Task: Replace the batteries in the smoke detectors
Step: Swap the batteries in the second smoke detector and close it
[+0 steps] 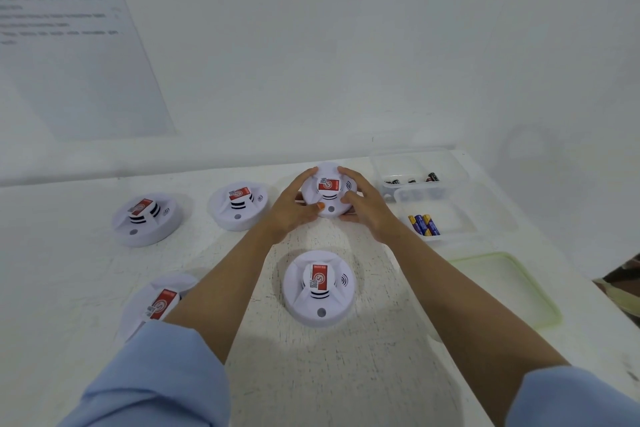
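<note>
Several white round smoke detectors with red labels lie on the white table (363, 374). The far middle detector (327, 191) is gripped from both sides: my left hand (296, 206) holds its left rim, my right hand (363, 203) its right rim. Others lie at far left (145, 218), next to it (239, 205), near centre (318, 288) and near left (157, 303), the last partly hidden by my left arm. At the right, a clear box (450, 222) holds blue-and-yellow batteries (424, 225). Another clear box (415, 163) behind it holds dark batteries (412, 179).
A clear lid with a green rim (512, 288) lies at the right near the table edge. A white wall stands close behind the table, with a printed sheet (69, 38) on it at the left. Something patterned (623, 284) shows past the right edge.
</note>
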Motion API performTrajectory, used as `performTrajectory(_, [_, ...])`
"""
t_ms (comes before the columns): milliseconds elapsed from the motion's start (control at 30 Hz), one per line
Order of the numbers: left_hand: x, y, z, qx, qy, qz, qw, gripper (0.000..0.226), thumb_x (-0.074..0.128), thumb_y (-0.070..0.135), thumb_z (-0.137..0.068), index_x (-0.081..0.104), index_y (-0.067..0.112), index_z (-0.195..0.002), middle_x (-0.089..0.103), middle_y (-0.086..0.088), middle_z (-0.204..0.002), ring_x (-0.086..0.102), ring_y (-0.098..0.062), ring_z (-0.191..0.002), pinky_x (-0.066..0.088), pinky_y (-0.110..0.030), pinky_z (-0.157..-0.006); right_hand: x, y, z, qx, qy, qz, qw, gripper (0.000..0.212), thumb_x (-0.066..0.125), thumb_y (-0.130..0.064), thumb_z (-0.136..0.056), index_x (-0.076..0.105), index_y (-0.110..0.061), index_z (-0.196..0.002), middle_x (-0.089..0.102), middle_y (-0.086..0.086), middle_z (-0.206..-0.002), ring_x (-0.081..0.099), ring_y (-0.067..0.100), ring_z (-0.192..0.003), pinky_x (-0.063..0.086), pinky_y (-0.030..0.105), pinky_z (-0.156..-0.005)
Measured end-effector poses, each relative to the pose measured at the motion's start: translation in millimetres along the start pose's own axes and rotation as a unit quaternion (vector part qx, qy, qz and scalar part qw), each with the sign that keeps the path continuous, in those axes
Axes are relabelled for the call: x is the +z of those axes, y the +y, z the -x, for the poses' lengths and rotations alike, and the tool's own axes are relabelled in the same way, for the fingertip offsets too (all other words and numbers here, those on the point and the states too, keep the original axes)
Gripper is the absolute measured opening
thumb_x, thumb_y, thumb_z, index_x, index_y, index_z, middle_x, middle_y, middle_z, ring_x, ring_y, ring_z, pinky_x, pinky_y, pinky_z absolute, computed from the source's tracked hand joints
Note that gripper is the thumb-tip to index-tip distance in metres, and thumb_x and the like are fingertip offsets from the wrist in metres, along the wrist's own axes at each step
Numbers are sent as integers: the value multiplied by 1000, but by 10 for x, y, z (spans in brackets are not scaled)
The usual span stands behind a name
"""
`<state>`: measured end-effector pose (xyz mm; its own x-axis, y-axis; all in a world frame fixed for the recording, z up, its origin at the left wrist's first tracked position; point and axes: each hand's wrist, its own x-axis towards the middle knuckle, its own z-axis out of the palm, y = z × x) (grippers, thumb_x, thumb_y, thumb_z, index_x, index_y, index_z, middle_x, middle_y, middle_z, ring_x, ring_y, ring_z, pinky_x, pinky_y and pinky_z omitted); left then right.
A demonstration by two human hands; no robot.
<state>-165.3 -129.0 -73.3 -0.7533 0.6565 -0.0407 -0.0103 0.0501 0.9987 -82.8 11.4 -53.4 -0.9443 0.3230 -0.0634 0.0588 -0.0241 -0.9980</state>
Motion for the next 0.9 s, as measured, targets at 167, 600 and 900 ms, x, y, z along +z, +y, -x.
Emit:
performTrajectory(167, [-1,2,-13,-2,3,2,1000,59,62,0,-85,41,34,-127,47,-13,-131,53,-24,-106,56,-18,-67,-5,17,-23,1,-6,1,1000,50,40,4,-89,45,-27,-128,47,-1,-122,50,21,-107,56,21,-66])
performTrajectory(600, [5,7,-12,-10,7,-2,1000,60,63,1,-84,40,32,-130,48,-12,-125,54,-25,-105,56,-21,-71,-16,49,-59,6,-10,-4,1000,51,40,3,-89,45,-29,-128,47,1,-125,50,25,-111,54,29,-75])
performTrajectory(900, [7,15,-6,-10,6,-2,1000,60,62,0,-85,40,32,-130,47,-13,-128,53,-26,-106,56,-21,-71,-18,54,-54,6,-13,-2,1000,51,40,2,-90,44,-29,-129,46,0,-126,50,25,-111,54,29,-76])
